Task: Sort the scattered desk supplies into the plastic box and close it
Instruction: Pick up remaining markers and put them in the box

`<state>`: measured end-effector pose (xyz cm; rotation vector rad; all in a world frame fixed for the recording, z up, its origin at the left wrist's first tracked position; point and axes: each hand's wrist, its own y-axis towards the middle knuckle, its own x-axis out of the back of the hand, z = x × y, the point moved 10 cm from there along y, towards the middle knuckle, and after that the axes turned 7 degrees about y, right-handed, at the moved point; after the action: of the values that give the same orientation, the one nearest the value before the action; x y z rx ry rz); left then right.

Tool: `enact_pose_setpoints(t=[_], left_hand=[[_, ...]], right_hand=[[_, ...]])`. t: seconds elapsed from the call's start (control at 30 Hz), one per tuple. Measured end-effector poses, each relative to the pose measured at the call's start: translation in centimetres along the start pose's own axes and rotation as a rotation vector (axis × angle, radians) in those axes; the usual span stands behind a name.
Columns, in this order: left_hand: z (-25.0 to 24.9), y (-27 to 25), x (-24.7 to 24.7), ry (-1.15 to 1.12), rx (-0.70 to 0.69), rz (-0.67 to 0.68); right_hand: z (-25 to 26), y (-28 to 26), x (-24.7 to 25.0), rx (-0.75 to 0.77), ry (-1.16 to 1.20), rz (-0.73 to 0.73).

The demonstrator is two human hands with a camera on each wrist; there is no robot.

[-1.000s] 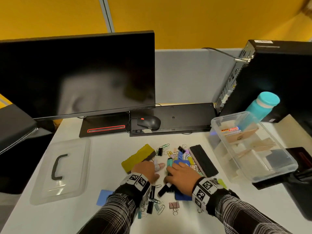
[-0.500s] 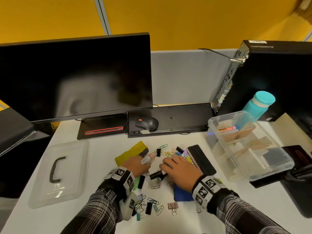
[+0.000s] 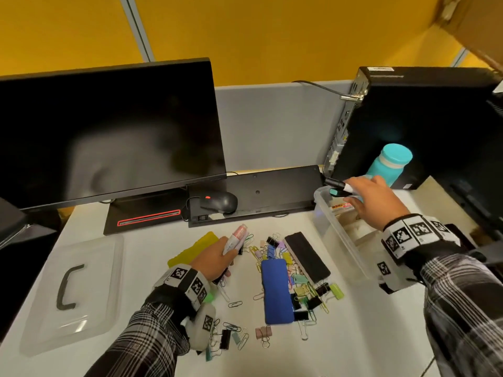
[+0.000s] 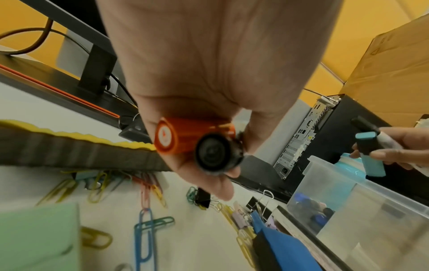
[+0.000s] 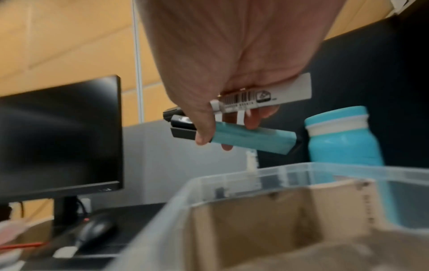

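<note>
My right hand [image 3: 353,193] hovers over the far left corner of the clear plastic box [image 3: 336,235], gripping a white marker with a black cap [image 5: 262,97] and a teal highlighter [image 5: 253,139]. My left hand [image 3: 224,255] is just above the desk by the yellow eraser [image 3: 190,251] and grips a pink-and-white marker [image 3: 235,239]. The left wrist view shows an orange-capped marker [image 4: 173,135] and a black-ended one [image 4: 216,154] in that fist. A blue pad [image 3: 276,289], a black board eraser [image 3: 307,257] and several paper and binder clips [image 3: 307,293] lie scattered between the hands.
The box's clear lid [image 3: 89,268] with a black handle lies at the left. A monitor [image 3: 109,131], mouse [image 3: 220,201] and black keyboard [image 3: 272,189] stand behind the pile. A PC tower [image 3: 422,126] and teal bottle [image 3: 392,164] are behind the box.
My right hand lifted the marker and highlighter out of the pile and swung right and back to above the box. My left hand rose slightly with its markers.
</note>
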<state>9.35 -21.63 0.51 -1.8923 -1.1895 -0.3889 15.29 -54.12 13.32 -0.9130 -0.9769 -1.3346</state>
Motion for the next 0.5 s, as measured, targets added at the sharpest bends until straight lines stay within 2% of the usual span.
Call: enact_pose_setpoints(t=[0.13, 0.3, 0.5], left_hand=[[-0.2, -0.2, -0.9, -0.122, 0.015, 0.017], [-0.2, -0.3, -0.9, -0.062, 0.014, -0.005], [0.3, -0.6, -0.6, -0.035, 0.013, -0.024]], right_hand=[[-3.3, 1.7, -1.8, -0.074, -0.096, 0.136], [-4.1, 2.6, -3.9, -0.109, -0.228, 0.272], [-4.1, 3.7, -4.1, -0.152, -0.226, 0.291]])
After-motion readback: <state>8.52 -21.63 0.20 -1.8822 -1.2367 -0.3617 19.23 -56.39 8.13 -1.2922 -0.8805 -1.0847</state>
